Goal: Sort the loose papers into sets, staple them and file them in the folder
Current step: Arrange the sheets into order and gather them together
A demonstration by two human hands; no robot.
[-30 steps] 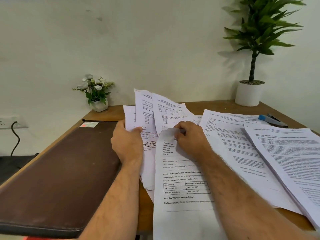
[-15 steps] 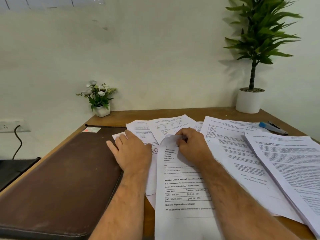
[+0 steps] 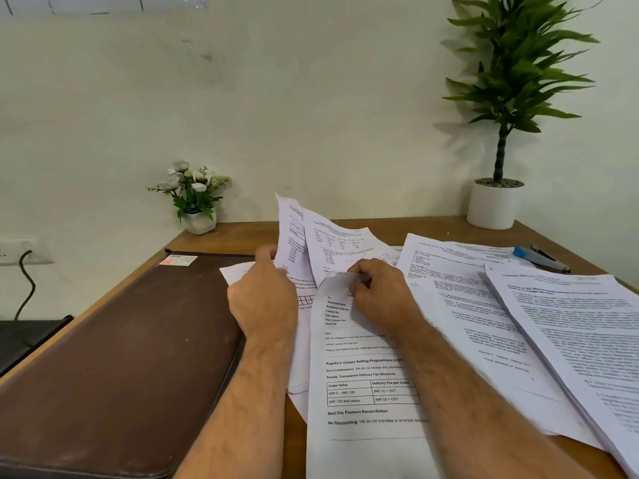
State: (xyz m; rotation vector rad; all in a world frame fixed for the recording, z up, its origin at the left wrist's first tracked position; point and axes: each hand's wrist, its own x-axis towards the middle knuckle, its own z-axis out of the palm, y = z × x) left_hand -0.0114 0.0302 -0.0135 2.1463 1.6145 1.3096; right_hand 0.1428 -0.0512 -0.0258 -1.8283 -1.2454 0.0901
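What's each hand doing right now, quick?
Left hand: holding up a few loose sheets.
Right hand: fingers pinching the top edge of the printed page.

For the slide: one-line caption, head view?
Left hand lifts loose sheets while right hand pinches the printed letter beside a closed brown folder.

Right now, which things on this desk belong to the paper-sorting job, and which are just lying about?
Job:
loose papers under both hands, left hand, right hand
paper stacks
stapler
brown folder

Lying about:
flower pot
tall potted plant
wall socket
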